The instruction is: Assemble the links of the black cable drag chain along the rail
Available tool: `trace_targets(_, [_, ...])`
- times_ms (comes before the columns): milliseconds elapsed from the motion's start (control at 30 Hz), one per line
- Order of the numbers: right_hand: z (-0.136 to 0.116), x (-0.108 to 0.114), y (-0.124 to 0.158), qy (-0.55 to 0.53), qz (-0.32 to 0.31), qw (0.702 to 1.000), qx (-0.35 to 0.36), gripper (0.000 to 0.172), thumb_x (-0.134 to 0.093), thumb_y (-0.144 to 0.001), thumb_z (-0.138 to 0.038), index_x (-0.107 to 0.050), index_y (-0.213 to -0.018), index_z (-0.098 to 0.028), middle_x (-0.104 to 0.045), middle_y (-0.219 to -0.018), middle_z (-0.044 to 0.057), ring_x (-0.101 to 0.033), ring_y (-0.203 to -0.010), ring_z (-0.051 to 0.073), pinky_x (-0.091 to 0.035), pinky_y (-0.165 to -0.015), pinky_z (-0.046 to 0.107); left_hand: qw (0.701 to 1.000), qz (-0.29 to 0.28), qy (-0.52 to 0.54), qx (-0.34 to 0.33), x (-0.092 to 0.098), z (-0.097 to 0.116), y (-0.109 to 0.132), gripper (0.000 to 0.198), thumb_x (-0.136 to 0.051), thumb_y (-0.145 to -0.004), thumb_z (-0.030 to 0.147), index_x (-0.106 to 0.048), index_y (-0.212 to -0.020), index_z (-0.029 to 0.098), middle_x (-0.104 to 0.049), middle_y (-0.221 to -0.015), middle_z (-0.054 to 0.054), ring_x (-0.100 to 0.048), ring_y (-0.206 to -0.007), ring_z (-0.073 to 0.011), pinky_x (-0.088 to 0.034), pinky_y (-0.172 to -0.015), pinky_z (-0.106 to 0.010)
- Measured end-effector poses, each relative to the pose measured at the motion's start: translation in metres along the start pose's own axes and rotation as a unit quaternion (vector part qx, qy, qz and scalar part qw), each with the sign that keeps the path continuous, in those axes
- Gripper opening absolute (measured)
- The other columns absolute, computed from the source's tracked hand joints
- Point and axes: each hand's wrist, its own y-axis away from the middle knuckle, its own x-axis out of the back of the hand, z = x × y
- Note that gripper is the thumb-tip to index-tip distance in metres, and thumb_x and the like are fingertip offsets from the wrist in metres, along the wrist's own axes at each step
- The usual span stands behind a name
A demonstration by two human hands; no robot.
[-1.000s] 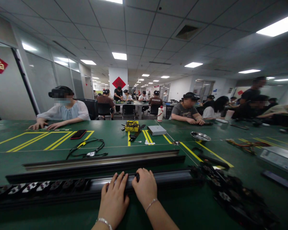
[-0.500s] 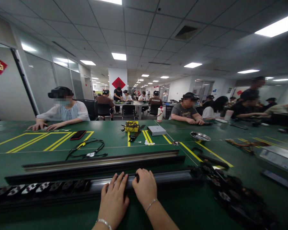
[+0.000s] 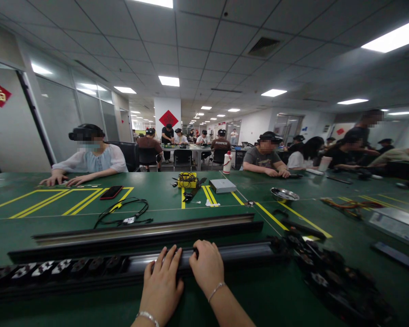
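Note:
A long dark channel (image 3: 245, 252) lies across the green table (image 3: 204, 295), with a row of black and silver socket-like modules (image 3: 54, 268) in its left part. My left hand (image 3: 163, 281) rests over the channel's middle, fingers extended and slightly apart. Just to its right, my right hand (image 3: 207, 265) is closed at the channel, its fingers curled round a small dark piece that I cannot make out. Behind the channel lie more long rails (image 3: 150, 230). A heap of similar dark modules (image 3: 330, 272) is at the right.
Beyond the rails are a coiled cable (image 3: 122, 212), a phone (image 3: 111, 192), a yellow block with wires (image 3: 187, 180), a grey box (image 3: 222, 185) and a metal bowl (image 3: 284, 194). People sit across the table. A metal case (image 3: 397, 225) stands at the right.
My right hand has shifted very slightly to the right. My left hand looks unchanged. In the background at the right, a standing person has moved a little.

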Motion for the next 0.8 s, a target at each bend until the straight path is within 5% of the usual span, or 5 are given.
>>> trace_targets(800, [0.0027, -0.0007, -0.0011, -0.008, 0.01, 1.0, 0.015, 0.018, -0.045, -0.071, -0.013, -0.059, -0.077, -0.022, -0.062, -0.082, 0.001, -0.053, -0.087, 0.016, -0.029, -0.089, 0.027, 1.0, -0.005, 0.0, 0.003, 0.002, 0.0015, -0.0001, 0.063, -0.037, -0.07, 0.012, -0.035, -0.131, 0.029, -0.034, -0.14, 0.002, -0.024, -0.13, -0.0216, -0.02, -0.1, -0.043])
